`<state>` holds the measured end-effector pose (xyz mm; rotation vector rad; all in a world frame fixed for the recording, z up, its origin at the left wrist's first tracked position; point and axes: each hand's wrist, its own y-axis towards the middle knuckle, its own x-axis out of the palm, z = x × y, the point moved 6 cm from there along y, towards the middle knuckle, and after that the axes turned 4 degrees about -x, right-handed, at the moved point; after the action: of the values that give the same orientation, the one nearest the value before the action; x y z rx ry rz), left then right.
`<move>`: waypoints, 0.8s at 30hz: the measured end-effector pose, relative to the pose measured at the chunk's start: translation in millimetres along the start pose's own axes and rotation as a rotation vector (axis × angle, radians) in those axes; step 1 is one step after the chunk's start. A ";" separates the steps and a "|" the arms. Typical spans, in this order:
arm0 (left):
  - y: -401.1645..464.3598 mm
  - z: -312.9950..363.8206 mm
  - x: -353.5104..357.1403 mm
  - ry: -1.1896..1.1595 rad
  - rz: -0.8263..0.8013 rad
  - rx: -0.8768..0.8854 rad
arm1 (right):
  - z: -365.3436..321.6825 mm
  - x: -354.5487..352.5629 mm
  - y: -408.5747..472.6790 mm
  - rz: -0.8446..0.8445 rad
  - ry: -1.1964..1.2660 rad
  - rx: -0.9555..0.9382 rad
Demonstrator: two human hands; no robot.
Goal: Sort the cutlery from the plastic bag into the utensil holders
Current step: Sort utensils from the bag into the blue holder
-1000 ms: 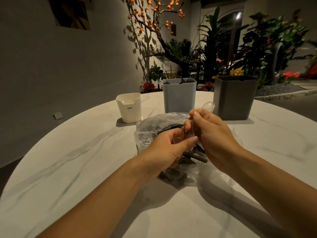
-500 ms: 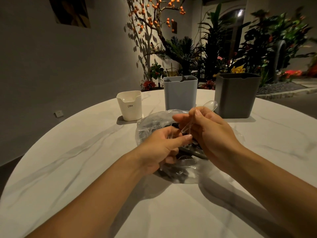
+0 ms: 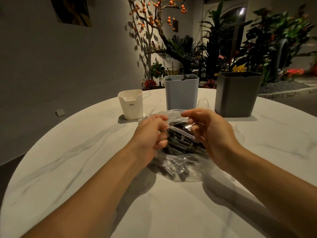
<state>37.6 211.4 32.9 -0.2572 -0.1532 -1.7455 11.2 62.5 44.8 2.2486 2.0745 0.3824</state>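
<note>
Left hand (image 3: pixel 151 134) curled, pinching the bag (image 3: pixel 173 162) rim. Right hand (image 3: pixel 211 131) gripping a clear spoon (image 3: pixel 202 104), its bowl poking up beyond the fingertips. Dark cutlery (image 3: pixel 180 143) heaped in the bag between both palms. White (image 3: pixel 131 104), blue (image 3: pixel 181 91) and grey (image 3: pixel 237 94) holders beyond the knuckles on the table (image 3: pixel 68 160).
</note>
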 end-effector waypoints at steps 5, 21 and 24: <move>-3.1 -1.0 4.1 0.066 -0.028 0.012 | 6.6 15.4 -6.0 -0.204 -0.413 -0.082; -9.1 -9.4 18.4 -0.069 -0.002 -0.016 | -5.6 16.8 -14.1 -0.037 -0.729 -0.461; -8.9 -7.2 16.4 -0.051 0.017 0.007 | -4.9 16.5 -12.5 -0.054 -0.726 -0.442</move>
<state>25.4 195.7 30.6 -0.2971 -0.1930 -1.7224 -1.0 79.3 49.3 1.7115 1.4884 -0.0009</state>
